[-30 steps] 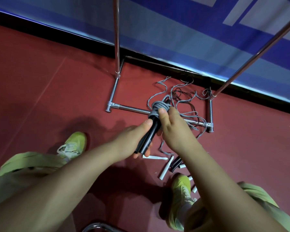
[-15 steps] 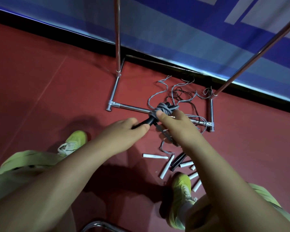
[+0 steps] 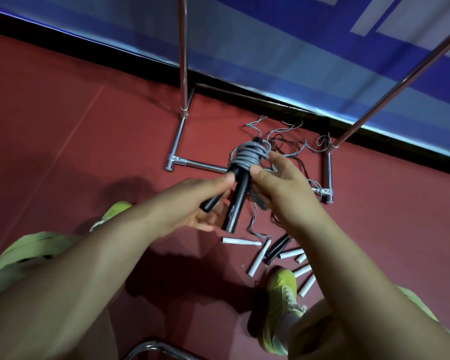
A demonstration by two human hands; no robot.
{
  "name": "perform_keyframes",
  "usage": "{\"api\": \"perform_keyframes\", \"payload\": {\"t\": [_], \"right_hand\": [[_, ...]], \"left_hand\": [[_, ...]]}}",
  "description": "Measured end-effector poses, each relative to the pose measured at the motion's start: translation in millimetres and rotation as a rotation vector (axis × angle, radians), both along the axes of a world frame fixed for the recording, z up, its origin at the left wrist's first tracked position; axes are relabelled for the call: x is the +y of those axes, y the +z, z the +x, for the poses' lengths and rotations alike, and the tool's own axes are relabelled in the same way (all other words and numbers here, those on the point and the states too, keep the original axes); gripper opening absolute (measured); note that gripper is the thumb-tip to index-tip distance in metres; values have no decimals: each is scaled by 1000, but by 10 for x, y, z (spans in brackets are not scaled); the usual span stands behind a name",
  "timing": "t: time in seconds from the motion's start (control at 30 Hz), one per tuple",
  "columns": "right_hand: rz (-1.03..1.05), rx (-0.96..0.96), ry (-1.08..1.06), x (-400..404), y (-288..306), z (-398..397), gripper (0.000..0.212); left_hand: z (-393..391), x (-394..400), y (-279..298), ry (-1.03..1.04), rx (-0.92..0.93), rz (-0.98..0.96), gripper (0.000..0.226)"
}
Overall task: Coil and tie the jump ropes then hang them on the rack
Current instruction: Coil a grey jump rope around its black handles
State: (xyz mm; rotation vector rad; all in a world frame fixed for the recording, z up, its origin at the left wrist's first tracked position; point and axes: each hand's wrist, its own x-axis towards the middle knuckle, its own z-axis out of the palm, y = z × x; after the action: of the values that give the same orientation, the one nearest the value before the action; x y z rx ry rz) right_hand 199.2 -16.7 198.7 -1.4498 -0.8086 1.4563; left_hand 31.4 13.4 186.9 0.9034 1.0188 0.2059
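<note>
Pinching coiled jump rope (image 3: 240, 175) between fingers (image 3: 256, 170).

Both bare forearms reach up from the lower corners of the frame and meet just above its centre. The left hand (image 3: 192, 203) comes in from the lower left, back of the hand up, thumb stretched toward the middle and pressed on a black handle, with the fingers curled beneath it. The right hand (image 3: 283, 190) comes in from the lower right, thumb laid against the other side of the handles and fingers curled behind; whether they hold anything there cannot be made out.
</note>
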Motion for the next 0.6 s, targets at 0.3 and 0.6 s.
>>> {"api": "perform_keyframes", "payload": {"t": [0.3,0.6], "right_hand": [[36,-153,119,-13,42,15,37],[-101,-562,258,-24,-14,67,41]], "left_hand": [[4,4,65,-54,-213,-268,65],[90,-39,-13,-8,92,1,59]]}}
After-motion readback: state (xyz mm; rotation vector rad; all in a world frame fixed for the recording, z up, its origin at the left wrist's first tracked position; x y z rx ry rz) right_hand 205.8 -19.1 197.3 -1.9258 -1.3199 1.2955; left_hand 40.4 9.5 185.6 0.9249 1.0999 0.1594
